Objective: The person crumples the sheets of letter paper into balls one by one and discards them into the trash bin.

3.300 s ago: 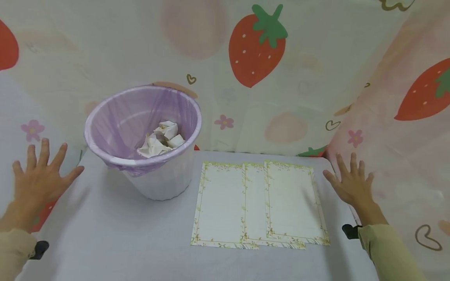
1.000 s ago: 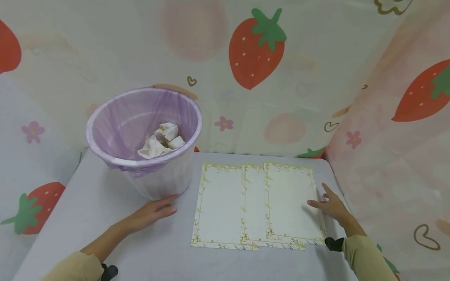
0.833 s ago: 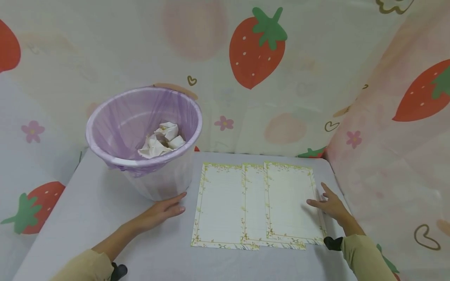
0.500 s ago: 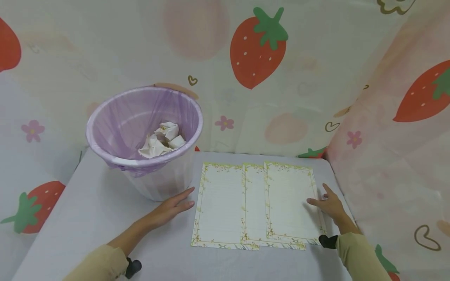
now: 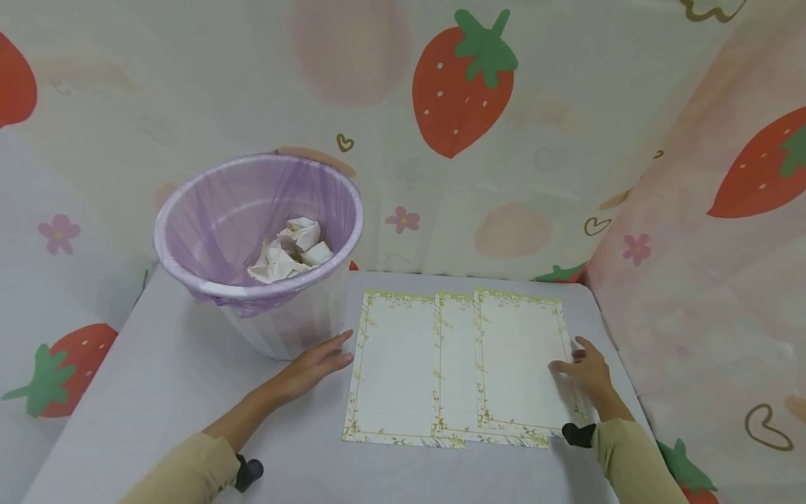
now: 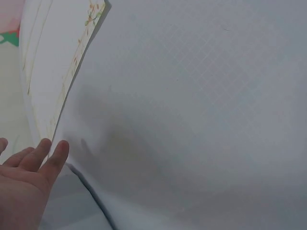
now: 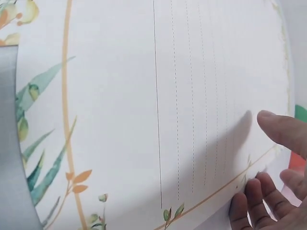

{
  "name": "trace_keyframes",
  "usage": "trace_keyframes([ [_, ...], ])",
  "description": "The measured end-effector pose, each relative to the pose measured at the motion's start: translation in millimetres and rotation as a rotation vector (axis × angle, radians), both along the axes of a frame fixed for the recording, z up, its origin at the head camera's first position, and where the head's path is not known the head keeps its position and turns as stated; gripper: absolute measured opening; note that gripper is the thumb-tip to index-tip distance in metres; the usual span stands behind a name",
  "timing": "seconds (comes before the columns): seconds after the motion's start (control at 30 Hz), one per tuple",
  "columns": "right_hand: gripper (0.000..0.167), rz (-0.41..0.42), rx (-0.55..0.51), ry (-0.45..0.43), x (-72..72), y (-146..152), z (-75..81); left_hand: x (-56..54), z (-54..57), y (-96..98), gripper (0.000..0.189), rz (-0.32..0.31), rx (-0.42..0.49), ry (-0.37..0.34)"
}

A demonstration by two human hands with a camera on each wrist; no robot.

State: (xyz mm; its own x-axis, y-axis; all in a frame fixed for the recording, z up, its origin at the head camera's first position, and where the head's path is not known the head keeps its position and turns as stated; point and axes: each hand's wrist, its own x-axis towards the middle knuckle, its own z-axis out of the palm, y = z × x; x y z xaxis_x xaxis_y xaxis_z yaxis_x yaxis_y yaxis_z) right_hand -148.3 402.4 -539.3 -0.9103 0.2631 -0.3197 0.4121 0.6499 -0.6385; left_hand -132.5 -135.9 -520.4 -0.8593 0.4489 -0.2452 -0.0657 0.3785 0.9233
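Note:
Three sheets of writing paper with leafy borders lie overlapping on the table: a left sheet, a middle sheet and a right sheet. Beside the left sheet's outer edge is my left hand, fingers extended and holding nothing. In the left wrist view, that left hand has its fingertips near the sheet's edge. My right hand is at the right sheet's outer edge. The right wrist view has its thumb above the paper, apart from its shadow, and the other fingers bent beside the edge.
A white waste bin with a purple liner stands at the table's back left, close to my left hand. Crumpled paper lies inside it. A strawberry-print curtain hangs behind and beside the white-covered table.
From being raised wide apart, both hands have come inward. My left hand has passed the front of the bin to the left sheet. Lately my right hand's fingers have bent more at the right sheet.

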Motion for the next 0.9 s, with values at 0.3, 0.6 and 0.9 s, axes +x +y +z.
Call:
trace_keyframes([
  [0.3,0.089,-0.058,0.068,0.022,-2.1,-6,-10.6,-2.4,0.2,1.3,0.069,-0.007,0.021,-0.004],
  [0.6,0.086,-0.088,0.133,0.064,-3.8,-11,-16.7,-7.5,-1.2,10.8,0.068,0.008,0.074,-0.027],
  [0.9,0.086,-0.075,0.104,0.079,-2.6,-11,-14.3,-12.8,-2.8,26.7,0.068,0.007,0.104,-0.048],
])
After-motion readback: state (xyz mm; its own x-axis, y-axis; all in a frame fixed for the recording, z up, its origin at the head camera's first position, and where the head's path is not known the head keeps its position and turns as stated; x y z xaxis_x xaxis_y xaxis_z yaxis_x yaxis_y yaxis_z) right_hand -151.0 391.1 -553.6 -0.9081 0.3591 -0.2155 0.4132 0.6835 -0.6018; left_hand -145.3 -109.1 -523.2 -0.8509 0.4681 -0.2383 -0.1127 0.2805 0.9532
